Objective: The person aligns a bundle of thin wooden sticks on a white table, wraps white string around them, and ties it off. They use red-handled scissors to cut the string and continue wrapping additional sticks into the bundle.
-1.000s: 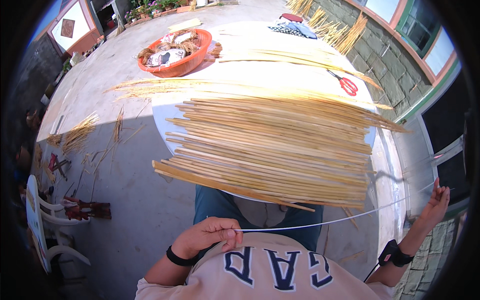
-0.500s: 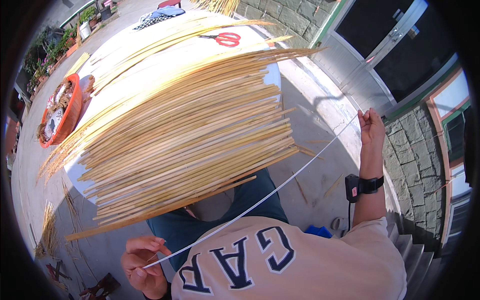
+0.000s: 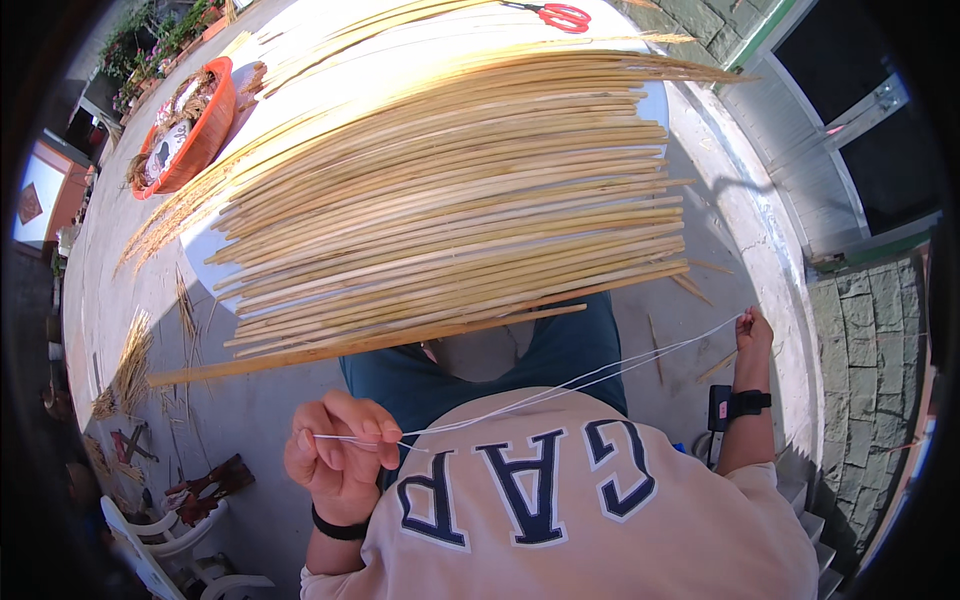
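A thin white string [image 3: 540, 394] stretches across my lap in two strands that have come apart along their length. At its left end the fingers of my left hand [image 3: 342, 445] pinch it, with a short end poking out past them. My right hand [image 3: 755, 330], held out to the far right, is closed on the other end. Beyond the string, many straw-coloured plant stalks [image 3: 460, 215] lie side by side in a broad mat on the white round table [image 3: 208, 268]. One longer stalk [image 3: 300, 362] runs along the mat's near edge.
Red-handled scissors [image 3: 565, 17] lie at the table's far side. On the left stands an orange basin [image 3: 205, 140] with bundled items inside. A straw bundle [image 3: 132, 365] and a white plastic chair [image 3: 165, 540] are at lower left. Stone wall [image 3: 865, 370] and doors line the right.
The string's strands, close together before, now spread apart. My right hand has come down, my left hand has risen slightly, and the view has shifted so the table sits higher.
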`<state>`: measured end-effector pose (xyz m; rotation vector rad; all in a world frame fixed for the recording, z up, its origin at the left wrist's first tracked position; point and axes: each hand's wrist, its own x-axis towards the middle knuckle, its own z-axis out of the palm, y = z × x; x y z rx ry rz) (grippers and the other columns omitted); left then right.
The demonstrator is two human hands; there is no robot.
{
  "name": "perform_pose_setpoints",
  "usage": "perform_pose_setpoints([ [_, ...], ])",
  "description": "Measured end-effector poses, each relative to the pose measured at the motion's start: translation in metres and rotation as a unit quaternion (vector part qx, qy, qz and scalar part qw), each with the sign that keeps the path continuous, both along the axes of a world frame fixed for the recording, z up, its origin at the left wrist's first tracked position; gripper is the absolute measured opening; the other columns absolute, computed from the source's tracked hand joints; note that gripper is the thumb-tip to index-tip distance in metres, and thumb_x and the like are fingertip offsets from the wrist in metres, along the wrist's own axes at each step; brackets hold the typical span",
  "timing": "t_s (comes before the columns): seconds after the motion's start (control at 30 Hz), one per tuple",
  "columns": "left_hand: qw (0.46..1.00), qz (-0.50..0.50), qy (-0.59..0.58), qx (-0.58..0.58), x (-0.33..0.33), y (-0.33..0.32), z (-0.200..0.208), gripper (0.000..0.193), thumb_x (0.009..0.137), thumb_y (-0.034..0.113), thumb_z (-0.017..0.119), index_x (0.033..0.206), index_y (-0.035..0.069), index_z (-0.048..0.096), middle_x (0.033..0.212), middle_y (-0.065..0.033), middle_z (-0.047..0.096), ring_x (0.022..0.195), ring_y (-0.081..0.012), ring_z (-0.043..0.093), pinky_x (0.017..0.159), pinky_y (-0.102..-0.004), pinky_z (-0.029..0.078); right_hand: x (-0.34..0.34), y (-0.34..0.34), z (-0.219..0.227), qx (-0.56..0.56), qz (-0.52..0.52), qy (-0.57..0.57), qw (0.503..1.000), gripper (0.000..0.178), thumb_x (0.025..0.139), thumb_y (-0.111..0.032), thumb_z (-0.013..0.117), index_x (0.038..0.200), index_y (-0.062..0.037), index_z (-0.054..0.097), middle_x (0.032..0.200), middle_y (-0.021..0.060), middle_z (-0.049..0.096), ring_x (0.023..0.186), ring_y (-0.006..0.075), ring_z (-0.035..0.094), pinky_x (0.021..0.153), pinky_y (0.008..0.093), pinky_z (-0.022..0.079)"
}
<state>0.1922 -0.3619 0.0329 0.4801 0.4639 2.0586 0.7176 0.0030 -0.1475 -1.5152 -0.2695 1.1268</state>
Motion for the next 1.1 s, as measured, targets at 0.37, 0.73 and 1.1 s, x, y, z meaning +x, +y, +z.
perform_pose_setpoints([
  [0.37, 0.960, -0.004, 0.102, -0.260, -0.005, -0.004, -0.007, 0.026, 0.089, 0.004, 0.057, 0.114, 0.000, 0.060, 0.082, -0.0130, 0.066, 0.067, -0.0160, 0.061, 0.061, -0.0259, 0.050, 0.034, -0.026, -0.085, -0.136, 0.022, -0.129, 0.982, 0.008, 0.088, -0.010, 0.055, 0.082, -0.0060, 0.057, 0.065, 0.0014, 0.057, 0.049, 0.0074, 0.052, 0.040, 0.0181, 0.042],
  [0.73, 0.943, 0.009, 0.136, -0.303, -0.002, -0.020, -0.018, 0.031, 0.086, -0.003, 0.056, 0.117, -0.001, 0.055, 0.079, -0.0128, 0.066, 0.061, -0.0113, 0.057, 0.058, -0.0208, 0.046, 0.065, -0.005, -0.068, -0.138, 0.013, -0.199, 0.970, 0.017, 0.088, -0.014, 0.056, 0.073, -0.0063, 0.059, 0.059, -0.0007, 0.052, 0.047, 0.0065, 0.045, 0.039, 0.0189, 0.035],
  [1.1, 0.923, 0.201, 0.136, -0.297, -0.037, -0.046, -0.057, 0.042, 0.079, -0.002, 0.057, 0.120, -0.004, 0.049, 0.068, -0.0096, 0.060, 0.049, -0.0068, 0.044, 0.043, -0.0158, 0.032, 0.029, -0.005, -0.036, -0.056, -0.001, -0.195, 0.979, 0.017, 0.089, -0.019, 0.058, 0.078, -0.0058, 0.059, 0.064, -0.0009, 0.052, 0.052, 0.0083, 0.047, 0.044, 0.0205, 0.039],
])
